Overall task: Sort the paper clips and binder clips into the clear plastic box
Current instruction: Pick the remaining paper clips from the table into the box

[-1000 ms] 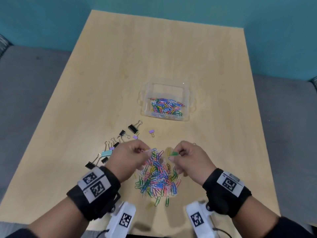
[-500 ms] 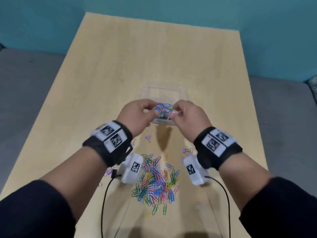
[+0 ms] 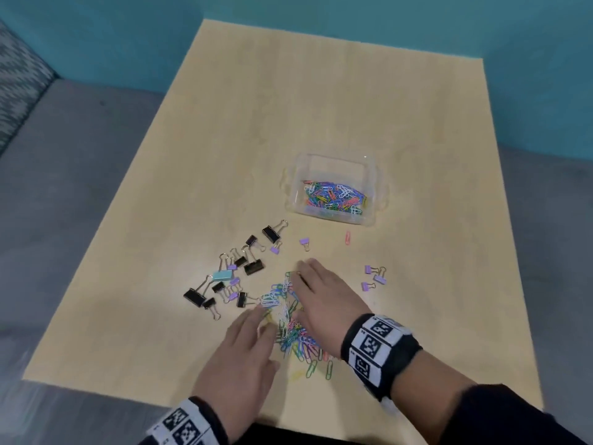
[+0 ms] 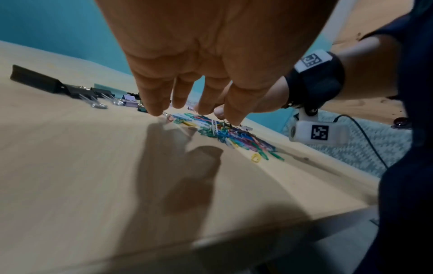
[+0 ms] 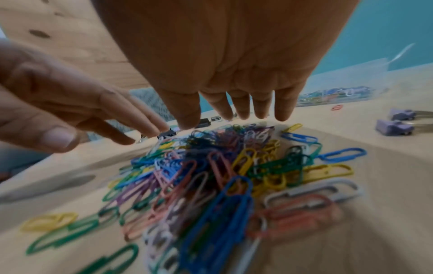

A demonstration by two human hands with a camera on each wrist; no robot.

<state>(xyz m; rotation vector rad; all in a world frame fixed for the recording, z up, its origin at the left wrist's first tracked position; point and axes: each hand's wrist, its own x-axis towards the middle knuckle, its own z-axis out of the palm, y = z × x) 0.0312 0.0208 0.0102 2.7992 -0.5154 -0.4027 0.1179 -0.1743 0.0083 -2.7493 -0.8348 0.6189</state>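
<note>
Our box (image 3: pixel 333 162), frame centre, holds some paper clips; the pile (image 3: pixel 290 329) under our flat, empty left hand (image 3: pixel 240 358) and right hand (image 3: pixel 324 297) and all binder clips (image 3: pixel 231 277) remain

The right hand (image 3: pixel 324 303) is covering the right part of the paper clip pile (image 3: pixel 290 329), and motion blur is smearing the nearest clips in the right wrist view. The clear plastic box (image 5: pixel 351 81) is showing there only as a faint blurred wall. The left hand (image 4: pixel 211 55) is being cut off by the top edge in the left wrist view.
</note>
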